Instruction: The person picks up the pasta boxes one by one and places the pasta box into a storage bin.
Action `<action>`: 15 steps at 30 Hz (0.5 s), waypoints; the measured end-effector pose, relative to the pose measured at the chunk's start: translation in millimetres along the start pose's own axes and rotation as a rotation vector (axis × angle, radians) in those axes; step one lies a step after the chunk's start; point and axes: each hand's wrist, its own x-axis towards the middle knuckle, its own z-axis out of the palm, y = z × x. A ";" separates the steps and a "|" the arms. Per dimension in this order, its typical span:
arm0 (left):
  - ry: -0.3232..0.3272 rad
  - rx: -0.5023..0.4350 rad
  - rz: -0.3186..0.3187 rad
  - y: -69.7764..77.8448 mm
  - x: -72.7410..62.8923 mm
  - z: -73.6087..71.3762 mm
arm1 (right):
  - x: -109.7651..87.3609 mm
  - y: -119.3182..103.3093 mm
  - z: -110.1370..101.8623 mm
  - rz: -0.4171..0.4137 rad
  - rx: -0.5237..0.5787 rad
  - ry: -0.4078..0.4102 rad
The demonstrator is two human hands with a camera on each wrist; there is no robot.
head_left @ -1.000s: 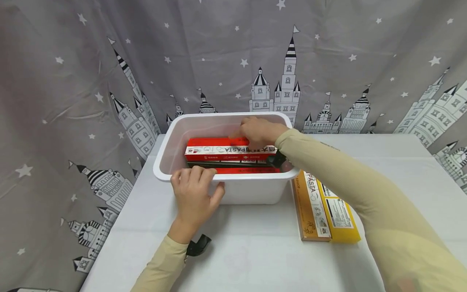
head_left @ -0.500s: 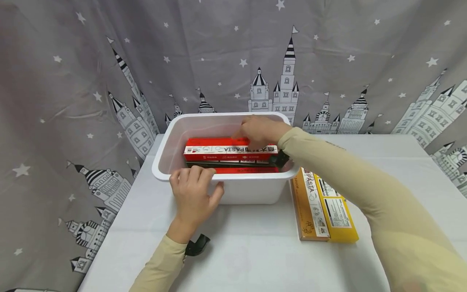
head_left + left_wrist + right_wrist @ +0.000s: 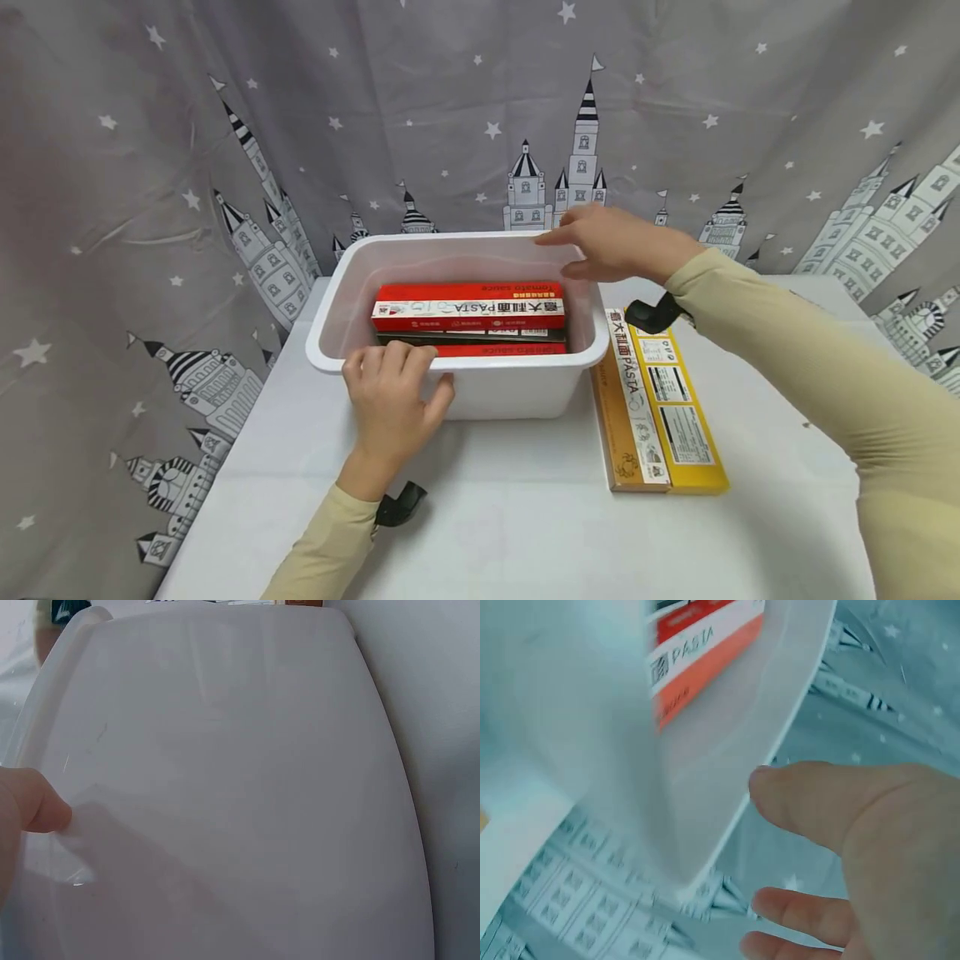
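Note:
A white plastic bin (image 3: 517, 392) stands on the table. Inside it lie a red pasta box (image 3: 468, 307) on top, a dark box (image 3: 480, 337) and another red box (image 3: 498, 350) nearer the front. My left hand (image 3: 393, 408) grips the bin's front rim at the left, its fingers bent over the edge; in the left wrist view the thumb (image 3: 45, 806) lies against the outer wall. My right hand (image 3: 618, 242) is over the bin's back right corner, fingers spread and holding nothing. In the right wrist view its thumb (image 3: 802, 795) overlaps the rim.
An orange pasta box (image 3: 626, 417) and a yellow box (image 3: 686, 425) lie side by side on the table, right of the bin. A grey curtain (image 3: 420, 108) printed with castles hangs behind and to the left. Each wrist wears a black camera mount (image 3: 401, 504).
My right hand has let go of the red pasta box and moved up and right, out over the bin's corner. My left hand keeps its grip on the rim.

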 end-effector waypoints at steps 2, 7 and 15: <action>0.004 0.005 0.002 -0.3 -0.3 0.0 | -14.2 9.7 -0.3 0.015 0.003 0.029; 0.007 0.007 0.003 -0.4 -0.7 0.6 | -55.5 29.2 1.6 0.095 0.011 0.057; 0.005 0.001 0.004 0.2 0.0 0.8 | -108.4 51.8 29.2 0.262 -0.056 0.020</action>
